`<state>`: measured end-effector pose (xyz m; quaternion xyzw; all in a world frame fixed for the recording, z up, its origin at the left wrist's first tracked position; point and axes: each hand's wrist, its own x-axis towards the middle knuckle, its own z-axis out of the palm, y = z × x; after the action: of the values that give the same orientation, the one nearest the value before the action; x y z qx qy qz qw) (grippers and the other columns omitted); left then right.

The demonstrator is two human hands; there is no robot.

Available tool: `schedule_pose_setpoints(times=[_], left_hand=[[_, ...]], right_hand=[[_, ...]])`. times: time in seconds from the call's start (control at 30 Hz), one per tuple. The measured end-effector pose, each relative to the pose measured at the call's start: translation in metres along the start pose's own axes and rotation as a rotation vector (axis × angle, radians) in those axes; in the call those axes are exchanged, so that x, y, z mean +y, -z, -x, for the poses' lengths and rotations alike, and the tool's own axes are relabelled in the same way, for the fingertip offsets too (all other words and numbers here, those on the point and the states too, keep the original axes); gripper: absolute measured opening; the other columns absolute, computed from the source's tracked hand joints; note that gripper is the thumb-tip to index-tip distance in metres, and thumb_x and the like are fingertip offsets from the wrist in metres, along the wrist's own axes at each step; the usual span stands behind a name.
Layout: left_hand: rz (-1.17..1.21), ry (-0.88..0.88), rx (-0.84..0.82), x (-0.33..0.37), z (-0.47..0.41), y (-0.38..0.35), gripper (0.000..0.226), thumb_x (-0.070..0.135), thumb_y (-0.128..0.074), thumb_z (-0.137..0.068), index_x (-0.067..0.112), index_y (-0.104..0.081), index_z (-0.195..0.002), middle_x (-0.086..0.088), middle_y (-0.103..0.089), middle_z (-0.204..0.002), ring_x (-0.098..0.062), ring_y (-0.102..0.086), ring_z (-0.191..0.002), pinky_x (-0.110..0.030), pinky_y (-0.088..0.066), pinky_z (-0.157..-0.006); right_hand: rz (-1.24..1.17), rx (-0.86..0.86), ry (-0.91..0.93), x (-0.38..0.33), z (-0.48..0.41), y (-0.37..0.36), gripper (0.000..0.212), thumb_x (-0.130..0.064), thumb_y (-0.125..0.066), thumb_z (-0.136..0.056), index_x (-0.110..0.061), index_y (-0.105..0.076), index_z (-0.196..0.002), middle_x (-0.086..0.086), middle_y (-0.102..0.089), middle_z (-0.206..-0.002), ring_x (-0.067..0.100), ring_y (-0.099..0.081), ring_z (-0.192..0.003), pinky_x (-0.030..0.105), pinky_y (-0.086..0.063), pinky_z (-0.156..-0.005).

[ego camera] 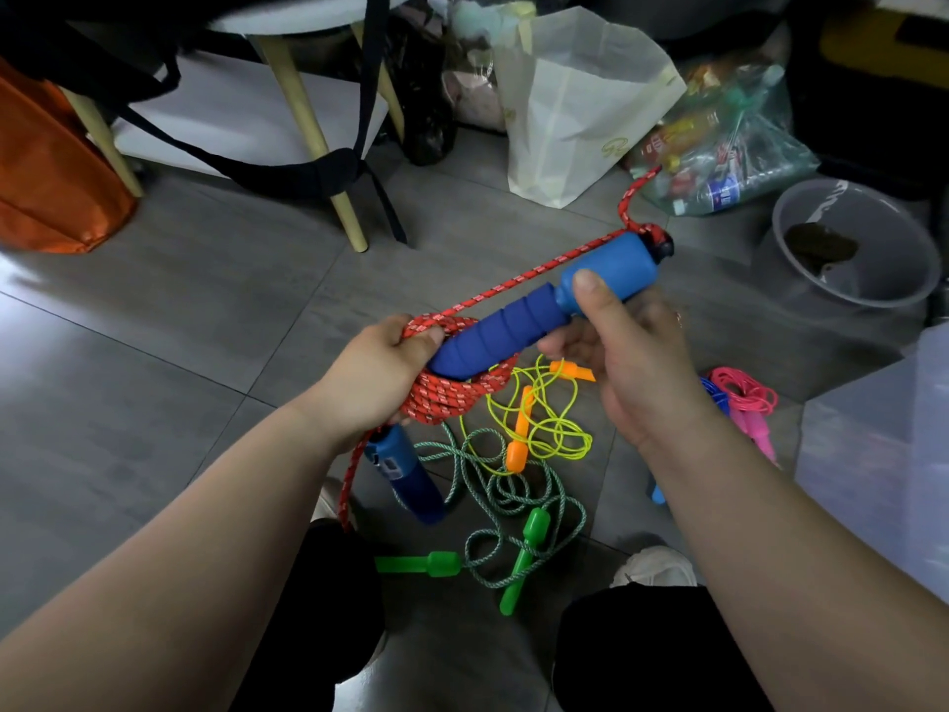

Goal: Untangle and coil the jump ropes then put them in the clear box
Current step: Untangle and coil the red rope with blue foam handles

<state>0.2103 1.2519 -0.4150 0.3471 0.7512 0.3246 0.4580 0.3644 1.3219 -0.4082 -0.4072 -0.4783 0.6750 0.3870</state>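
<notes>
My left hand [377, 375] grips a coil of red braided rope [452, 390]. My right hand [629, 352] holds that rope's blue handle [549, 305] by its middle, thumb on top, and the handle's end pokes through the coil. A red strand runs from the coil up to the handle's far end and loops away. The rope's second blue handle [405, 472] hangs below my left hand. On the floor lie a yellow rope with orange handles [518, 434], a green rope with green handles [513, 531] and a pink rope [747, 398]. The clear box [878, 454] stands at the right edge.
A grey bowl [855, 244] sits at the far right, a white bag [580, 105] and a clear bag of bottles [729, 146] behind. A white table with wooden legs [308, 125] and black straps stand at the back left, beside an orange bag [46, 172]. My knees and shoes are below.
</notes>
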Motion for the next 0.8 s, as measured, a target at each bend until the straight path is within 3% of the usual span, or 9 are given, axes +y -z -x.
schedule_pose_setpoints(times=[0.13, 0.27, 0.37, 0.47, 0.57, 0.67, 0.8], left_hand=[[-0.046, -0.010, 0.052, 0.002, 0.000, 0.001, 0.026, 0.024, -0.041, -0.096, 0.012, -0.042, -0.074, -0.003, -0.039, -0.047, -0.003, -0.036, -0.024, -0.013, -0.029, -0.029], [-0.147, -0.059, 0.100, 0.002, 0.001, 0.002, 0.026, 0.027, -0.041, -0.096, 0.019, -0.044, -0.071, 0.001, -0.042, -0.051, -0.008, -0.042, -0.038, -0.017, -0.034, -0.038], [-0.096, -0.071, 0.089, 0.002, 0.001, 0.002, 0.025, 0.025, -0.041, -0.096, 0.015, -0.045, -0.074, 0.000, -0.043, -0.049, -0.004, -0.042, -0.028, -0.015, -0.033, -0.032], [0.004, -0.044, 0.052, -0.001, 0.001, 0.002, 0.021, 0.025, -0.042, -0.096, 0.008, -0.050, -0.087, 0.004, -0.042, -0.037, -0.004, -0.036, -0.024, -0.013, -0.030, -0.030], [0.066, -0.039, 0.009, -0.005, -0.001, 0.001, 0.022, 0.027, -0.044, -0.095, 0.010, -0.051, -0.084, 0.005, -0.043, -0.034, -0.005, -0.037, -0.028, -0.014, -0.032, -0.032], [0.044, -0.070, -0.023, -0.007, -0.003, 0.000, 0.021, 0.028, -0.049, -0.092, 0.011, -0.053, -0.080, 0.003, -0.049, -0.041, -0.008, -0.043, -0.032, -0.015, -0.036, -0.034], [0.072, -0.120, -0.016, -0.011, -0.003, 0.001, 0.020, 0.026, -0.056, -0.087, 0.009, -0.055, -0.078, 0.004, -0.050, -0.035, -0.002, -0.042, -0.030, -0.014, -0.036, -0.035]], right_hand=[[0.076, -0.078, 0.025, -0.003, 0.002, -0.002, 0.003, -0.011, -0.050, -0.089, -0.011, -0.047, -0.088, -0.006, -0.063, -0.051, 0.005, -0.059, -0.043, 0.015, -0.048, -0.049], [0.107, -0.097, 0.021, -0.004, 0.004, -0.004, 0.017, -0.005, -0.056, -0.085, -0.004, -0.046, -0.098, 0.000, -0.062, -0.062, 0.008, -0.061, -0.046, 0.019, -0.052, -0.051], [0.109, -0.116, 0.023, -0.002, 0.004, -0.003, 0.025, -0.004, -0.061, -0.082, -0.001, -0.047, -0.103, 0.000, -0.064, -0.059, 0.010, -0.063, -0.048, 0.019, -0.051, -0.050], [0.091, -0.097, 0.022, 0.000, 0.003, -0.003, 0.021, -0.006, -0.065, -0.078, -0.003, -0.050, -0.093, -0.003, -0.064, -0.054, 0.010, -0.061, -0.045, 0.019, -0.049, -0.048], [-0.003, -0.022, 0.013, 0.000, 0.000, -0.002, 0.014, -0.015, -0.060, -0.068, -0.011, -0.050, -0.076, -0.004, -0.060, -0.049, 0.008, -0.053, -0.036, 0.017, -0.046, -0.044], [-0.034, 0.019, -0.003, -0.001, -0.005, 0.002, 0.016, -0.020, -0.056, -0.065, -0.011, -0.049, -0.077, -0.004, -0.058, -0.047, 0.007, -0.048, -0.033, 0.016, -0.043, -0.041], [-0.012, -0.048, -0.057, 0.002, -0.004, 0.005, 0.011, -0.012, -0.063, -0.074, -0.011, -0.053, -0.079, -0.002, -0.061, -0.048, 0.006, -0.054, -0.038, 0.016, -0.047, -0.045]])
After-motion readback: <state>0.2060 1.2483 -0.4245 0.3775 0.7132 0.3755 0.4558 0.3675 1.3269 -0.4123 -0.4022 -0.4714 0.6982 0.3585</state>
